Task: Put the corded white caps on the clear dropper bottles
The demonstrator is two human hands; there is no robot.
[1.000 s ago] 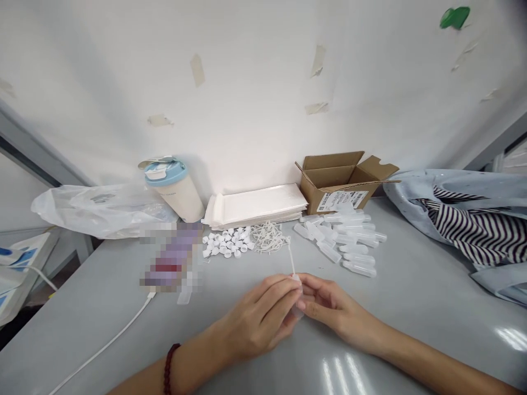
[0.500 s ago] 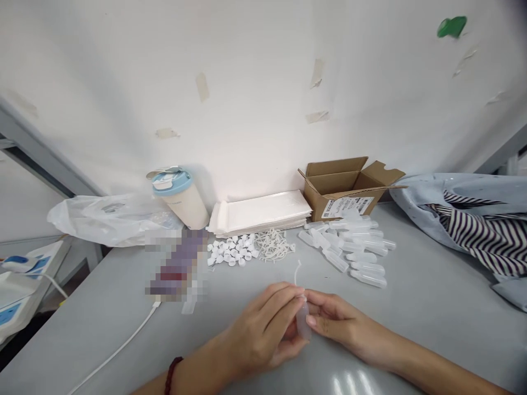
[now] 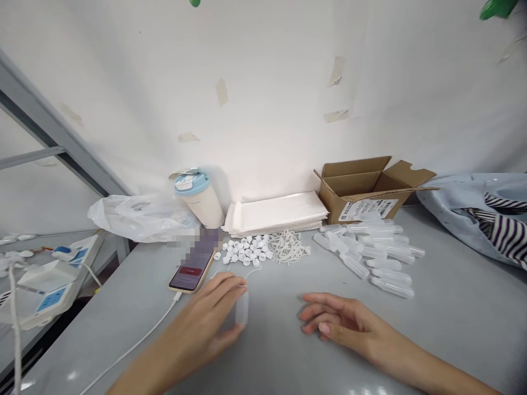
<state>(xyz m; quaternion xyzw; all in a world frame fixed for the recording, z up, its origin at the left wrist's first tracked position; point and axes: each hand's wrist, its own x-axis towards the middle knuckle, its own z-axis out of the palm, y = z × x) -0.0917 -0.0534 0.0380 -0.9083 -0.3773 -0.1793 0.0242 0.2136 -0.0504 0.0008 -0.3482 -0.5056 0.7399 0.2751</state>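
Bottle (image 3: 242, 308), small, translucent: lower centre-left of the frame, long axis running nearly up and down the picture; thin white strand (image 3: 254, 270) at its upper end, pointing upper right. Left hand (image 3: 211, 308): reaching in from lower left, thumb and fingers clamped on the bottle. Right hand (image 3: 349, 323): lower right of centre, pointing left, fingers slack, parted, lightly curled. White caps (image 3: 247, 250): centre. Loose bottles (image 3: 386, 264): right of centre, on the table (image 3: 280, 351).

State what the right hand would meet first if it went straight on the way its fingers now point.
The right hand would probably meet the small, translucent plastic bottle in the left hand, though depth is unclear and it could pass above.
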